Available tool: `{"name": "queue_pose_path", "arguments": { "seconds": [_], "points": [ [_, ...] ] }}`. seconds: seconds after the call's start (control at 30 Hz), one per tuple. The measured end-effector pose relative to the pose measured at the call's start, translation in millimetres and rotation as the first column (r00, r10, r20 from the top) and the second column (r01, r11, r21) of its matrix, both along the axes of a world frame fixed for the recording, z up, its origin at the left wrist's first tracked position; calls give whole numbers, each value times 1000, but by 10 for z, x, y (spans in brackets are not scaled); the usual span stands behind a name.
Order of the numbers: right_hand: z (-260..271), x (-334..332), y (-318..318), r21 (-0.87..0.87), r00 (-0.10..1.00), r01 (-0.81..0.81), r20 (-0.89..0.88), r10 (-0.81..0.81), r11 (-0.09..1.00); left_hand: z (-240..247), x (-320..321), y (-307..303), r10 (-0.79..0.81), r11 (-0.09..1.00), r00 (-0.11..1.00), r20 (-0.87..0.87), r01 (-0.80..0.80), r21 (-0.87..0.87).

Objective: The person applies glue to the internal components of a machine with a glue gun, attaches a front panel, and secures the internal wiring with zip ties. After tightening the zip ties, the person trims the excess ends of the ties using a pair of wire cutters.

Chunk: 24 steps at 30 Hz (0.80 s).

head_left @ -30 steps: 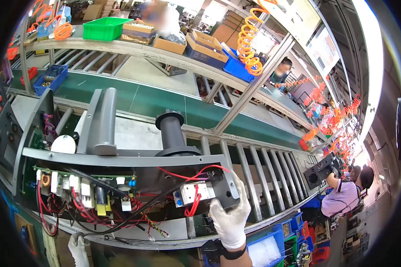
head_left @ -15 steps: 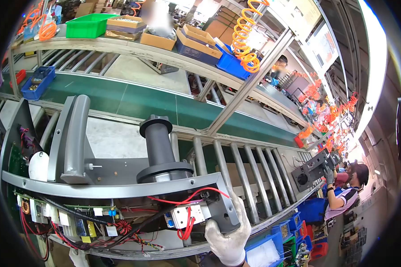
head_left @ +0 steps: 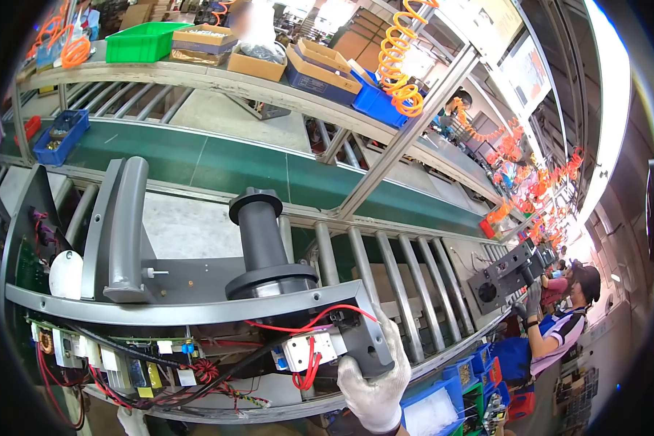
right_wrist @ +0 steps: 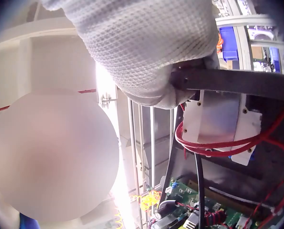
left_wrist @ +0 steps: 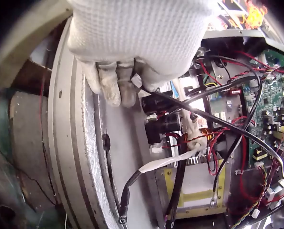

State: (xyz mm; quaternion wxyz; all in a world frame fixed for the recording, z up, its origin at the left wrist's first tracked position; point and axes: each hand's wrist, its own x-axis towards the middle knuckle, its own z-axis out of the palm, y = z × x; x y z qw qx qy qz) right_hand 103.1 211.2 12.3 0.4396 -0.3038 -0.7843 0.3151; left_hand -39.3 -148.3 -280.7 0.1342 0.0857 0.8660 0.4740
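Note:
In the head view, a grey metal machine chassis [head_left: 196,311] with exposed circuit boards and wiring lies over the near side of the roller conveyor. My white-gloved right hand [head_left: 376,385] grips its right end corner, thumb on the near side and fingers behind. Beside that hand sits a white block [head_left: 309,352] with red wires looped on it. My gloved left hand [left_wrist: 137,52] is low at the near edge, mostly hidden in the head view. Its fingers curl down at a black cable [left_wrist: 204,115] with a white end, pinched by the thumb. A white-sleeved lead [left_wrist: 163,162] hangs nearby.
Bare rollers [head_left: 407,298] run to the right, towards another chassis [head_left: 501,280] handled by a seated person [head_left: 559,327]. A green belt [head_left: 247,174] lies behind. Blue parts bins [head_left: 432,407] stand near my right arm. Orange coiled hoses [head_left: 400,65] hang over the shelf.
The chassis appears lower and farther left in the head view, its wired side less exposed. My right hand keeps its grip; the left hand is lower in view. The other person has shifted.

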Motion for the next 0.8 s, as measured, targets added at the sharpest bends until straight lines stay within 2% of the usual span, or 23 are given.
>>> {"name": "queue_pose_path", "arguments": {
  "seconds": [0.07,0.1,0.2,0.23,0.33,0.4,0.47,0.5,0.53,0.6,0.63,0.67,0.73,0.8],
  "points": [
    [19,8,3,19,1000,-7,18,7,1000,17,6,10,74,996,992,100,-78,34],
    [26,11,6,46,999,-14,38,12,999,236,46,143,162,958,941,298,-222,181],
    [1,54,53,56,998,-41,49,38,998,350,35,194,126,963,943,309,-191,190],
    [-18,64,70,40,997,-61,43,59,997,167,-18,47,82,968,907,412,-171,185],
    [-25,56,72,16,998,-70,2,70,997,346,-2,162,83,963,943,322,-159,218],
    [-39,65,102,20,996,-84,-2,84,996,400,-24,153,17,988,970,242,-53,143],
    [-35,63,117,129,993,-119,-3,121,984,235,-68,47,-67,985,978,195,34,169],
    [47,69,79,180,992,-123,41,118,976,215,-65,38,-55,974,973,224,2,227],
    [93,86,34,56,991,-114,72,110,992,189,-87,0,-70,989,981,180,44,142],
    [-136,90,141,-31,979,-186,-93,182,982,119,-100,-24,-47,944,954,295,-54,325],
    [-117,66,126,28,975,-186,-117,188,982,147,-99,-28,-42,937,942,333,-79,340],
    [-53,61,76,-70,971,-200,-149,188,977,-39,-132,-88,-37,927,946,321,-87,364],
    [-92,80,100,-179,956,-254,-198,218,951,120,-89,-73,-30,884,934,355,-141,445],
    [-212,25,216,-92,947,-259,-220,234,961,285,-71,-91,-29,858,926,375,-169,485]
  ]
}}
